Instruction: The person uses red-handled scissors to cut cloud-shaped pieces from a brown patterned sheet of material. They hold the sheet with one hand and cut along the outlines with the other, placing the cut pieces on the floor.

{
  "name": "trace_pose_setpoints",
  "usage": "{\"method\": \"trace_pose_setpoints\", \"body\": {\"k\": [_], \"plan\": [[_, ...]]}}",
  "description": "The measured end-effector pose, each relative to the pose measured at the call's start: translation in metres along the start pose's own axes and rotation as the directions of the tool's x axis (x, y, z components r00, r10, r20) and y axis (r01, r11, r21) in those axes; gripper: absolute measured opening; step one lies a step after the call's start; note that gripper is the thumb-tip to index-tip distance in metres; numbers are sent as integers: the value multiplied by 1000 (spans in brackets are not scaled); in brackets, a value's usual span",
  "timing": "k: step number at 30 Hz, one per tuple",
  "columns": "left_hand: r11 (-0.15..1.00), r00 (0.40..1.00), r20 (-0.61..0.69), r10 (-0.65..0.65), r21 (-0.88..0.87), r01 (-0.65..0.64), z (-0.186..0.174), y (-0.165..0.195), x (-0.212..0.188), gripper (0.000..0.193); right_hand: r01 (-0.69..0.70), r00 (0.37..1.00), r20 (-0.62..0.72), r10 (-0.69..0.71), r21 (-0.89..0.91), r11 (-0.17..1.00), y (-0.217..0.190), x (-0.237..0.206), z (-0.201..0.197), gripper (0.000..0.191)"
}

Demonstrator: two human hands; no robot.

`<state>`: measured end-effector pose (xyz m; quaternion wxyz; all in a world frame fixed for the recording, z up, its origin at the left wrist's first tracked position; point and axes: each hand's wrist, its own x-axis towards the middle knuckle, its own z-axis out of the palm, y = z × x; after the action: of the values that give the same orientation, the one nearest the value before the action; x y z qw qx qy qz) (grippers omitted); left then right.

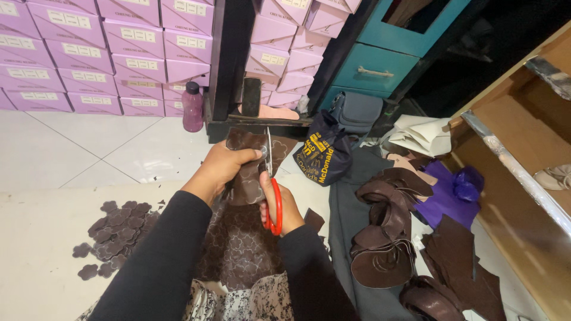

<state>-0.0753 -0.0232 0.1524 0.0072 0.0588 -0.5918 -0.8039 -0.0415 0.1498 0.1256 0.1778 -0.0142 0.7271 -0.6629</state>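
My left hand (221, 168) grips the upper part of a dark brown leather sheet (245, 178) marked with flower outlines, holding it up in front of me. My right hand (284, 205) is closed around red-handled scissors (270, 178), whose blades point upward into the sheet right beside my left thumb. The sheet hangs down over my lap. Both arms wear black sleeves.
A pile of cut brown flower shapes (116, 235) lies on the floor at left. Rolled brown leather pieces (383, 238) and scraps lie at right on grey cloth. Purple boxes (119, 53), a pink bottle (192, 107), a dark bag (324, 156) and a wooden shelf (523, 178) surround me.
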Motion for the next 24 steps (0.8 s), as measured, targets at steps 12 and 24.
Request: {"method": "trace_pose_setpoints", "body": {"k": [12, 24], "plan": [[995, 999, 13, -49, -84, 50, -1, 2, -2, 26, -37, 999, 27, 34, 118, 992, -2, -2, 5, 56], [989, 989, 51, -141, -40, 143, -5, 0, 0, 25, -78, 995, 73, 66, 161, 984, -8, -5, 3, 58]]}}
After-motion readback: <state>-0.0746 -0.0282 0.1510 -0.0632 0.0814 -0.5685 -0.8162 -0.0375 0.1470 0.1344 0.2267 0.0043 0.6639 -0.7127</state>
